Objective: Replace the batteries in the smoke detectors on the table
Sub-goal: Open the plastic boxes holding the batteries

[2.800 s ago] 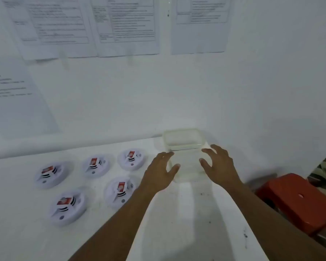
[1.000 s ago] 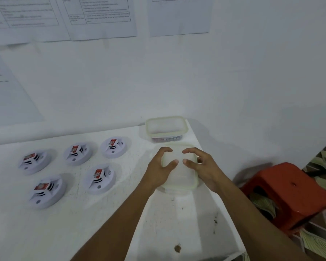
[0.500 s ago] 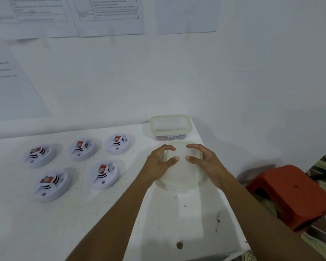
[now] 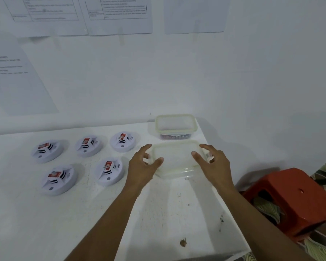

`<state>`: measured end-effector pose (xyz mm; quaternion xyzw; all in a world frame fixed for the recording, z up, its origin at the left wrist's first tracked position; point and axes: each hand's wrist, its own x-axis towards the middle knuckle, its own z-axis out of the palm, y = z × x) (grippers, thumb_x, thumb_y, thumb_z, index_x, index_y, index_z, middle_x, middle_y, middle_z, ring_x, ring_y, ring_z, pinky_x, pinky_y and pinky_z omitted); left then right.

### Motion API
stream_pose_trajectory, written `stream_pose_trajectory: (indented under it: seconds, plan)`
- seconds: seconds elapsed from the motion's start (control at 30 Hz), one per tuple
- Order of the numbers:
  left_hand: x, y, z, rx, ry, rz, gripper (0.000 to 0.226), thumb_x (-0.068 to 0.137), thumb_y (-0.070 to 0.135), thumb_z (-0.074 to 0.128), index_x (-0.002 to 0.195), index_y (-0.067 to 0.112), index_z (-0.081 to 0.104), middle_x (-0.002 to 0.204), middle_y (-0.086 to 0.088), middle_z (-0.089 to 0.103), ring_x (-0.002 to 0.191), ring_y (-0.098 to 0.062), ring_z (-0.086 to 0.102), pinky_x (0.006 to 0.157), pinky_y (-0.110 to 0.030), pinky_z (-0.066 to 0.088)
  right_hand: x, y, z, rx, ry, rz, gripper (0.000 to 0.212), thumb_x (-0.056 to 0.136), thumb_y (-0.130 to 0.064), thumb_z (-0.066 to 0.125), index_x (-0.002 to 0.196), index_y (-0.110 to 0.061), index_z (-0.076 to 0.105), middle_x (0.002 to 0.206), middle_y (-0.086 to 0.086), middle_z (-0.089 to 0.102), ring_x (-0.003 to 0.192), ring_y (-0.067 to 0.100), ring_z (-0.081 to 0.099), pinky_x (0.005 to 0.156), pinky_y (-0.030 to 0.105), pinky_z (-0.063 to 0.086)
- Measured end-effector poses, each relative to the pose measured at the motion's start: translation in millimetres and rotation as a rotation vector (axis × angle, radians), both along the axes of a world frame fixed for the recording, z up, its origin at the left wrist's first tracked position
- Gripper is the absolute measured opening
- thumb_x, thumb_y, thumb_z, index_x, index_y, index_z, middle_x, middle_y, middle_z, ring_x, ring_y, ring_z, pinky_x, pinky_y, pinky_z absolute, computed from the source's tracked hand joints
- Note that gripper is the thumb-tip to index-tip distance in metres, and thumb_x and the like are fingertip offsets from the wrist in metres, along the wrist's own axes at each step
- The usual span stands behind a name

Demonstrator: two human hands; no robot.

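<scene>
With our left hand (image 4: 142, 166) and right hand (image 4: 214, 164) spread, holding nothing, beside the near container (image 4: 176, 159), we judge unlidding comes next.

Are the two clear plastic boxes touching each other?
Apart. The head view shows a strip of bare white table between the near box by the hands and the far box against the wall.

One head-worn view looks forward and down, close over the table (image 4: 45, 223).

Bare table (image 4: 158, 213) before detectors (image 4: 108, 172)
</scene>
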<state>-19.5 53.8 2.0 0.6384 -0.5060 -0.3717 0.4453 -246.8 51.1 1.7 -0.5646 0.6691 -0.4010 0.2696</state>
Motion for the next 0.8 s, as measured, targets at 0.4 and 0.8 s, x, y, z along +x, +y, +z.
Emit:
stream_pose_trajectory:
  seconds: [0.4, 0.8]
  plan:
    - [-3, -2, 55, -0.218, 0.292, 0.037, 0.033, 0.096, 0.034, 0.055, 0.128, 0.025, 0.056, 0.117, 0.001, 0.058, 0.097, -0.016, 0.062, 0.064, -0.033, 0.059, -20, -4, 66, -0.065, -0.489, 0.006, 0.034, 0.095, -0.035, 0.059, 0.129, -0.034, 0.053, 0.095, 0.005, 0.068, 0.063, 0.02, 0.066, 0.06, 0.034, 0.052]
    - [-8, -4, 41, -0.223, 0.487, -0.148, 0.057, 0.086, 0.069, 0.043, 0.116, 0.024, 0.062, 0.108, -0.004, 0.064, 0.109, -0.013, 0.058, 0.094, -0.037, 0.05, -27, -12, 57, 0.054, -0.699, 0.176, 0.013, 0.088, -0.012, 0.071, 0.101, -0.013, 0.072, 0.106, 0.007, 0.066, 0.094, 0.034, 0.069, 0.079, 0.043, 0.059]
